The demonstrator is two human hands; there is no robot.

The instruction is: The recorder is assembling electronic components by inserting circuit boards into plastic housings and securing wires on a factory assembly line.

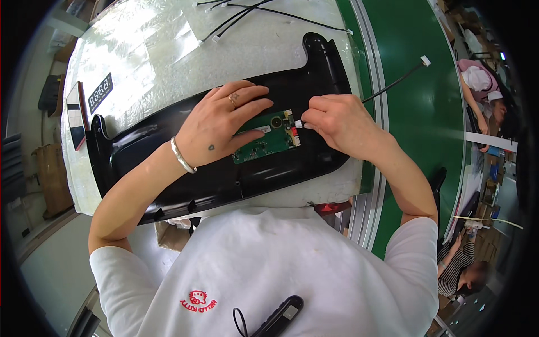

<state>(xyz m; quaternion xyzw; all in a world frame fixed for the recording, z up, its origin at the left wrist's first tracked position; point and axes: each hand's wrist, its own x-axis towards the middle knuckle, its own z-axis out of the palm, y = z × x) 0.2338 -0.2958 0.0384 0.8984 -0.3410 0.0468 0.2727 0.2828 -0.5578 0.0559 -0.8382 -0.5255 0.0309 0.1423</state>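
A glossy black plastic housing [185, 194] lies in front of me, with a green circuit board [264, 147] on its inner face. My left hand [224, 118] rests flat over the housing and the board's left part, fingers stretched out and thumb on the board. At the board's right edge, my right hand [337, 121] pinches a small white plug [299, 124] against the sockets there. From behind that hand a black cable [393, 84] runs to the upper right, ending in a loose white connector [425, 60]. Whether the plug is fully seated, I cannot tell.
Beneath the housing is a pad wrapped in clear film [163, 45]. Several black cables [241, 17] lie at its far side. A small display panel [101, 92] sits at the left. To the right runs a green bench surface [410, 129]; other people work beyond it.
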